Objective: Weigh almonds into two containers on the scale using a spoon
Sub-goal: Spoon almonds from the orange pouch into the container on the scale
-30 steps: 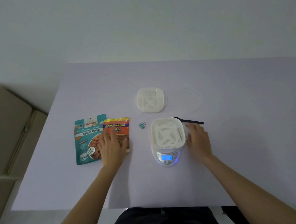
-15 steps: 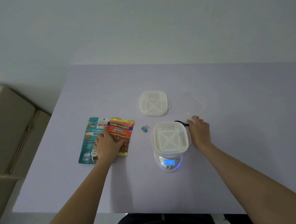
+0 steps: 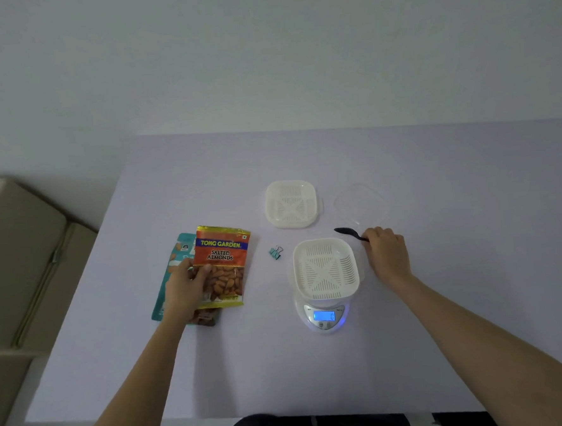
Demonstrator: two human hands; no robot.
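Reaches with both bare forearms over the table's [image 3: 445,334] near edge. Pinches the orange almond bag [image 3: 223,265] in the left hand [image 3: 187,289], thumb on its front, overlapping a teal bag [image 3: 174,262] toward the left edge. Curls the right hand [image 3: 386,255] round the black spoon [image 3: 348,233] by its handle, bowl pointing left, just behind the white container [image 3: 324,269] on the scale [image 3: 325,318] at mid-table.

Plain pale wall [image 3: 263,49] behind, lavender table [image 3: 451,176] with far edge at the wall, beige cushioned furniture [image 3: 22,248] beside its left edge, dim even light.
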